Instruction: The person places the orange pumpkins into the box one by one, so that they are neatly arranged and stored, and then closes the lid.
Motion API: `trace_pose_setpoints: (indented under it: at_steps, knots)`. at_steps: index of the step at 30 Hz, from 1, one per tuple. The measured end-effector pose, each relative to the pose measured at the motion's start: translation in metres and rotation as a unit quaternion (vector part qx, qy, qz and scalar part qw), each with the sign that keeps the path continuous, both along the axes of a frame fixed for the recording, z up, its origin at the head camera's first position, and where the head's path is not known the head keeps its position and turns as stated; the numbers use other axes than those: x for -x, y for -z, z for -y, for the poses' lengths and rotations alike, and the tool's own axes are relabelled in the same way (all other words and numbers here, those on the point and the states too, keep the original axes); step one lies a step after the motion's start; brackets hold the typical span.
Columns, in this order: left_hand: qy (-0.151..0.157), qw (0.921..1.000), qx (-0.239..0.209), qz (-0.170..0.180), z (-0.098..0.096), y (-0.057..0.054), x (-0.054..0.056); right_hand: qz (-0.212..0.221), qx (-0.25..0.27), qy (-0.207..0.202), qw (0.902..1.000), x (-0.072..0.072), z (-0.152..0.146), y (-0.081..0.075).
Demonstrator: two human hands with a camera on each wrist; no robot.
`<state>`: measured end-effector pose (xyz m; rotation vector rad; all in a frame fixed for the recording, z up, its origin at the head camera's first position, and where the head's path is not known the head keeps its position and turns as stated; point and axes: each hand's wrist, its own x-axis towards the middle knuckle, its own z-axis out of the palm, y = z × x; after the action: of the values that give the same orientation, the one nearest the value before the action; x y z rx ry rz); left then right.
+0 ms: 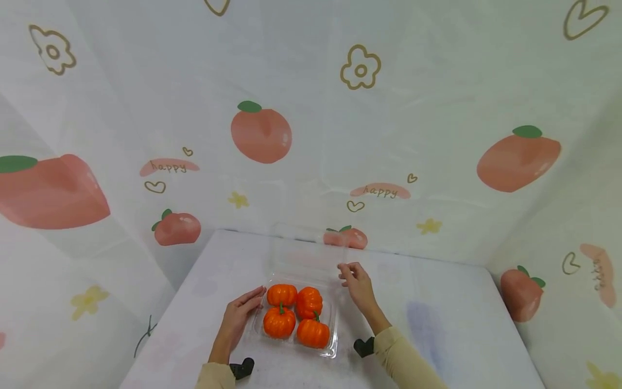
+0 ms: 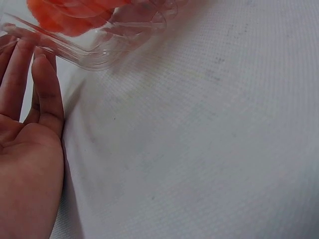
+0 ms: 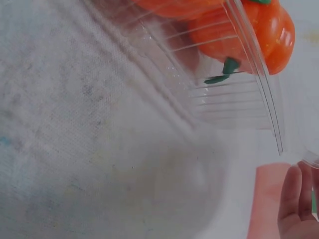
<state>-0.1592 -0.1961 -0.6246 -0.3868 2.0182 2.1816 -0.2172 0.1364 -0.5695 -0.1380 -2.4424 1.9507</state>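
A clear plastic clamshell box (image 1: 333, 346) sits on the table with several small orange pumpkins (image 1: 279, 323) inside, some showing green stems. Its transparent lid (image 1: 306, 259) stands raised at the back and is only faintly visible. My left hand (image 1: 236, 319) rests against the box's left side with fingers fairly straight; in the left wrist view these fingers (image 2: 47, 92) touch under the box's rim. At the lid's right edge, my right hand (image 1: 358, 286) pinches the plastic with its fingertips. The right wrist view shows only part of that hand (image 3: 296, 204), beside a clear corner.
A white cloth covers the table (image 1: 413, 302). Behind and beside it hangs a white curtain (image 1: 311, 65) printed with peaches, flowers and hearts. Black straps or mounts (image 1: 243, 368) sit at both wrists. A dark thin cord (image 1: 144, 335) shows at the table's left edge.
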Motion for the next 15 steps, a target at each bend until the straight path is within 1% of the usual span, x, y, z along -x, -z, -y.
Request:
trace_pose_setpoints:
  at_steps: [6, 11, 15]
  knots:
    - [-0.002, 1.0, -0.005, 0.005, -0.001, 0.0, 0.0, 0.001, 0.005, -0.003, 1.0, -0.006, -0.001, -0.003]
    - [0.001, 1.0, 0.003, 0.003, -0.001, -0.001, 0.0, 0.007, -0.017, -0.008, 0.9998, -0.01, -0.001, -0.005]
    - [0.0, 1.0, 0.007, 0.002, 0.0, -0.001, -0.001, 0.011, -0.032, -0.004, 0.9994, -0.011, 0.0, -0.004]
